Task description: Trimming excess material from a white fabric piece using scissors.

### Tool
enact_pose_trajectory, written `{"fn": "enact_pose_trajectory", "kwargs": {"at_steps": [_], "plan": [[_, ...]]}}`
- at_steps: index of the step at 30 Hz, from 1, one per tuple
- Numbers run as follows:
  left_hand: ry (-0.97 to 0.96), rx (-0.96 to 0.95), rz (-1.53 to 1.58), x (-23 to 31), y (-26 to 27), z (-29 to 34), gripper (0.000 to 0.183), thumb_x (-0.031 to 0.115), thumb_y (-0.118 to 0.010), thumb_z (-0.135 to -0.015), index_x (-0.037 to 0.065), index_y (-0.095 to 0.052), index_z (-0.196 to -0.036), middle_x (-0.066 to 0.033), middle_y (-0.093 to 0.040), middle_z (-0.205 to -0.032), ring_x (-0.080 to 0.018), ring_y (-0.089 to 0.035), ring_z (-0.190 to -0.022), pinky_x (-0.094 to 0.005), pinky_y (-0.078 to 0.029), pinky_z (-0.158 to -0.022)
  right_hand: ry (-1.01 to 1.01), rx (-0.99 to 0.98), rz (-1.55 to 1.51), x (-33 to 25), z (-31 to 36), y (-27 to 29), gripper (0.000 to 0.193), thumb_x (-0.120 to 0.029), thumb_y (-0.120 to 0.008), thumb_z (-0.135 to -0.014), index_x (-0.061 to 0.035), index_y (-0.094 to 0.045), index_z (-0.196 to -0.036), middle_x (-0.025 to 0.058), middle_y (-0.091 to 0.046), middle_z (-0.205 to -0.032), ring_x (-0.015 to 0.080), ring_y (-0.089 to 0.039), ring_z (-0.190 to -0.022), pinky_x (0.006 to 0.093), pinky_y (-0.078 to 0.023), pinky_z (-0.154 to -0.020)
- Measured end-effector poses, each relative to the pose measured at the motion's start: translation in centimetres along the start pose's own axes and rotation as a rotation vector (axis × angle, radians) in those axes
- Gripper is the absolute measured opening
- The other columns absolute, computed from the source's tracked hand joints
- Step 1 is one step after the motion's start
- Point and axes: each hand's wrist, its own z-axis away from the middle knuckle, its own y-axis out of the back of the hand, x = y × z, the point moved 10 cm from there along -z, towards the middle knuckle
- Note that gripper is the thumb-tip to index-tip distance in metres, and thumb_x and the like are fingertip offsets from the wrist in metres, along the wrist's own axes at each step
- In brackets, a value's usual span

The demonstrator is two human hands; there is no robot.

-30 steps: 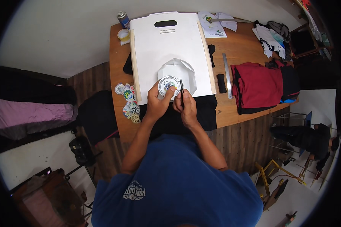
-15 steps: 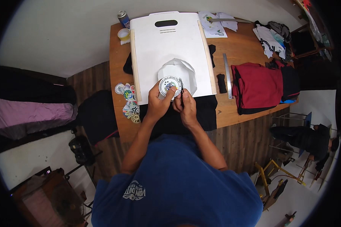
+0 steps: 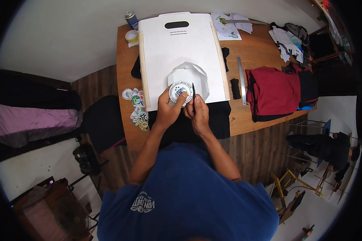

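My left hand (image 3: 167, 109) grips a round white emblem cut-out (image 3: 177, 87) with a dark lettered ring and a small coloured crest, its thumb pressed on the face. Dark scissors (image 3: 194, 92) are in my right hand (image 3: 200, 116), blades pointing away from me along the emblem's right edge. The blades look closed together, as one thin line. Just beyond the emblem, a curled white paper offcut (image 3: 199, 74) lies over the near part of a white board (image 3: 161, 56). My fingers beneath the emblem are hidden.
Several round printed emblems (image 3: 138, 108) lie left of the board. Right of it are a steel ruler (image 3: 241, 80), a black rolled cloth (image 3: 235, 88) and folded maroon fabric (image 3: 271, 90). A spray can (image 3: 130, 19) and a tape roll (image 3: 131, 36) stand far left. Another person (image 3: 330, 146) is at far right.
The scissor blades, slightly apart before, have come together beside the emblem. The emblem has shifted very slightly to the right; both hands otherwise stay in place.
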Motion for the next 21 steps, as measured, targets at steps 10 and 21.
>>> {"fn": "enact_pose_trajectory", "kwargs": {"at_steps": [10,21], "plan": [[0.002,-0.051,-0.009,-0.2,-0.3,0.1,0.016,0.01,-0.06,-0.087,-0.002,-0.061,-0.098,-0.0058,-0.064,-0.087,-0.0096,-0.059,-0.081,-0.0243,-0.047,-0.071,-0.051,0.11,0.067,-0.4,-0.4,0.6,0.017,-0.017,-0.05,-0.096,-0.003,-0.048,-0.106,-0.005,-0.042,-0.062,0.0021,-0.03,-0.048,0.0195,-0.023,-0.045],[-0.009,0.085,0.078,0.3,0.3,0.2,0.016,0.013,-0.06,-0.09,-0.002,-0.063,-0.095,-0.0052,-0.066,-0.085,-0.0081,-0.058,-0.079,-0.0236,-0.047,-0.069,0.043,0.023,0.029,-1.1,0.0,-0.5,0.032,-0.033,-0.033,-0.102,-0.0045,-0.047,-0.098,-0.0021,-0.035,-0.057,0.007,-0.028,-0.048,0.0217,-0.027,-0.047]]}}
